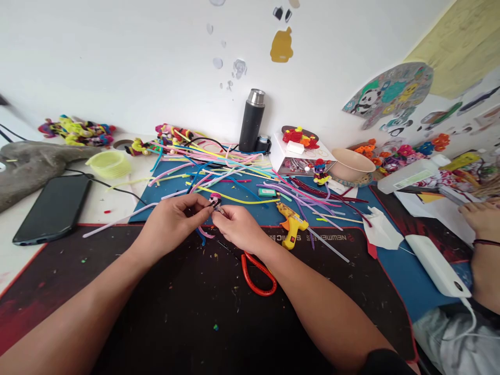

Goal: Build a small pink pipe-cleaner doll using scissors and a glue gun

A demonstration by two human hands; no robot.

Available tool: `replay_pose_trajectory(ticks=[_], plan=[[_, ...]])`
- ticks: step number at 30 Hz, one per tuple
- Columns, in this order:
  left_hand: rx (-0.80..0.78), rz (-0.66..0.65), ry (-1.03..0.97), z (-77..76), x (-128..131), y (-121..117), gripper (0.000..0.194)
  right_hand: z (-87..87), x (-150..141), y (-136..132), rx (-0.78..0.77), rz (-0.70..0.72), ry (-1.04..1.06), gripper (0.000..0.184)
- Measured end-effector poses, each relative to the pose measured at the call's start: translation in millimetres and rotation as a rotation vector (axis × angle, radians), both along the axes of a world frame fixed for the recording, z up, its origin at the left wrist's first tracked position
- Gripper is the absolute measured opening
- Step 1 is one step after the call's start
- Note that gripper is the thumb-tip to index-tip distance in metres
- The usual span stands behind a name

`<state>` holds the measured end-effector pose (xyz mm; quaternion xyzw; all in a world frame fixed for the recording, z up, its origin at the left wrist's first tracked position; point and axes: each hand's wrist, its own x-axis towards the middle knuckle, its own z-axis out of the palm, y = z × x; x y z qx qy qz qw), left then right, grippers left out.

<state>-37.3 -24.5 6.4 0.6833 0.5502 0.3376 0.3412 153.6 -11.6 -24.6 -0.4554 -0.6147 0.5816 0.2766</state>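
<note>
My left hand [175, 214] and my right hand [239, 225] meet over the near edge of the blue mat. Both are closed, fingertips pinching a small doll figure [215, 197] with a pink top and a pale and dark body. Most of it is hidden by the fingers. Below the hands hang a short pink and a blue pipe cleaner end [203, 240]. Scissors with orange-red handles [259, 276] lie on the dark mat under my right forearm. A yellow glue gun [291, 225] rests right of my right hand.
Many loose pipe cleaners [222, 174] spread behind the hands. A black thermos [252, 121] stands by the wall. On the left lie a phone [52, 208] and a yellow-green coil [110, 164]. Finished figures, a bowl [353, 165] and a white device [437, 265] are rightward, near another person's arm [484, 260].
</note>
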Motion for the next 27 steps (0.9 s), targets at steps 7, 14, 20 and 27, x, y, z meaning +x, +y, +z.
replay_pose_trajectory(ticks=[7,14,20,27], plan=[[-0.013,0.002,-0.002,0.5,0.5,-0.4,0.031,2.6,-0.5,-1.0,-0.002,0.009,-0.019,0.031],[0.002,0.009,0.000,-0.8,0.1,-0.1,0.029,4.3,-0.7,-2.2,0.007,0.004,-0.017,0.030],[0.010,0.009,-0.012,0.6,0.7,-0.8,0.028,2.7,0.1,-1.1,0.006,-0.003,0.002,0.029],[0.003,0.005,0.012,0.4,-0.4,-0.6,0.031,5.5,-1.0,-2.9,0.012,0.004,-0.038,0.031]])
